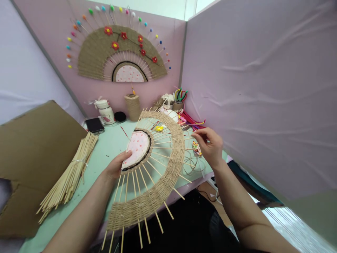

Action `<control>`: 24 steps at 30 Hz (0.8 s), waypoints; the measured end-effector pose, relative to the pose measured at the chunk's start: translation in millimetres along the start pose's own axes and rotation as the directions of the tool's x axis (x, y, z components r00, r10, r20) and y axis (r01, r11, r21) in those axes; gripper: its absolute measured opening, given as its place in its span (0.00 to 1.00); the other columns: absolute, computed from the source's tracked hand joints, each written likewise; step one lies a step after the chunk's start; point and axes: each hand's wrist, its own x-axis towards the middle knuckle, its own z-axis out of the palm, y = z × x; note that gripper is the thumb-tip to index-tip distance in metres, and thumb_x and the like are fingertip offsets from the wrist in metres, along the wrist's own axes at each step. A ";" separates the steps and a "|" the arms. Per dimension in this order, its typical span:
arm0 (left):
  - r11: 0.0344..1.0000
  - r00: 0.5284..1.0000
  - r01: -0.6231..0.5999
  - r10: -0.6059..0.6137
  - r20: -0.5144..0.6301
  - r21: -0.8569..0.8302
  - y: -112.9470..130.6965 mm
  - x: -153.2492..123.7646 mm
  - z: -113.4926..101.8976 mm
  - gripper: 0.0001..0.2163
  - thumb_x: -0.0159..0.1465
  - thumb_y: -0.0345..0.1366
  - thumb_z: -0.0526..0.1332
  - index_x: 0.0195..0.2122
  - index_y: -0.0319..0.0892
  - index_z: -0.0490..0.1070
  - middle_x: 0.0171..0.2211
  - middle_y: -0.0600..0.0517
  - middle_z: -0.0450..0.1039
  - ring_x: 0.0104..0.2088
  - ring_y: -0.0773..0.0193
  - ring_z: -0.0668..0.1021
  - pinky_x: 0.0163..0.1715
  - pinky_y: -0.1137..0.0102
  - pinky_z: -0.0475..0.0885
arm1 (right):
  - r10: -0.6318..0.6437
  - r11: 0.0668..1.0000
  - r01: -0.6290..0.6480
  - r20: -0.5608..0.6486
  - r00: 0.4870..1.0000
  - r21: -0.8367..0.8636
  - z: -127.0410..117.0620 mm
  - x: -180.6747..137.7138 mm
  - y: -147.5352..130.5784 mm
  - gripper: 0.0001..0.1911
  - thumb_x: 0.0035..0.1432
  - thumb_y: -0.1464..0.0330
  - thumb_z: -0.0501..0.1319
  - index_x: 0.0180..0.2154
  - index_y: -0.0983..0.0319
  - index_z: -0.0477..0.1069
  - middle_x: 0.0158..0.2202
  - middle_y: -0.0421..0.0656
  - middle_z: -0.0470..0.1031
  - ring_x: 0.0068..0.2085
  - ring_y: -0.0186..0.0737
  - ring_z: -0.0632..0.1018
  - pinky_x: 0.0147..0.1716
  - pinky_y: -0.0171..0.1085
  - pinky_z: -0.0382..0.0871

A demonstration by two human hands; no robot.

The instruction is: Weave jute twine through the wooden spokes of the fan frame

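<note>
A half-round fan (pixel 177 151) of woven twine on thin wooden sticks is held tilted over the table. Its core is a white half-disc with pink dots (pixel 138 146), edged in black. My left hand (pixel 118 163) grips this core at its lower corner, thumb on top. At the fan's right edge, my right hand (pixel 210 144) is closed in a pinch beside the stick tips. Whatever lies between those fingertips is too small to make out. Loose twine (pixel 195 167) lies in loops below the right hand, near a small patterned piece (pixel 196 148).
A bundle of sticks (pixel 70 175) and cardboard (pixel 39 140) lie at left. Behind stand a white bottle (pixel 105 112), a twine spool (pixel 133 107) and a jar of coloured pipe cleaners (pixel 179 103). A flower-decorated fan (pixel 92 52) hangs on the back panel. A wall panel (pixel 250 88) bounds the right.
</note>
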 end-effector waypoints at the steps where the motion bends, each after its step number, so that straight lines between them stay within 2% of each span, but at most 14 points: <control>1: 1.000 1.000 -0.004 0.004 0.002 -0.001 -0.2 0.1 -0.6 0.17 0.58 0.26 0.61 0.49 0.28 0.73 0.32 0.40 0.81 0.28 0.57 0.82 0.26 0.72 0.77 | 0.010 1.000 -0.010 0.007 1.000 0.001 -0.3 -0.3 0.5 0.08 0.59 0.62 0.62 0.31 0.58 0.73 0.28 0.41 0.75 0.27 0.36 0.72 0.30 0.37 0.67; 9: 0.999 0.998 -0.049 0.048 0.027 0.018 -2.3 2.7 -4.4 0.19 0.56 0.27 0.64 0.49 0.27 0.73 0.33 0.38 0.81 0.28 0.56 0.82 0.26 0.73 0.77 | 0.067 0.996 -0.071 0.072 0.995 0.047 -1.4 -3.5 11.9 0.09 0.58 0.61 0.63 0.31 0.59 0.73 0.28 0.40 0.75 0.27 0.36 0.73 0.30 0.37 0.67; 15: 0.999 0.999 -0.033 0.033 0.003 0.040 -0.8 1.2 -1.7 0.21 0.57 0.27 0.62 0.53 0.30 0.70 0.33 0.41 0.81 0.30 0.57 0.83 0.27 0.73 0.77 | 0.151 0.981 -0.160 0.080 0.985 0.109 6.5 -8.3 19.2 0.09 0.57 0.62 0.64 0.30 0.60 0.73 0.26 0.39 0.73 0.25 0.34 0.70 0.27 0.35 0.65; 24: 0.999 0.999 -0.037 0.037 -0.007 0.032 -1.8 0.7 -0.5 0.21 0.57 0.27 0.60 0.54 0.29 0.70 0.35 0.40 0.81 0.31 0.55 0.83 0.29 0.72 0.78 | 0.270 0.937 -0.284 0.093 0.958 0.202 16.3 -12.7 17.3 0.09 0.55 0.61 0.64 0.29 0.60 0.73 0.25 0.38 0.72 0.24 0.33 0.68 0.26 0.34 0.62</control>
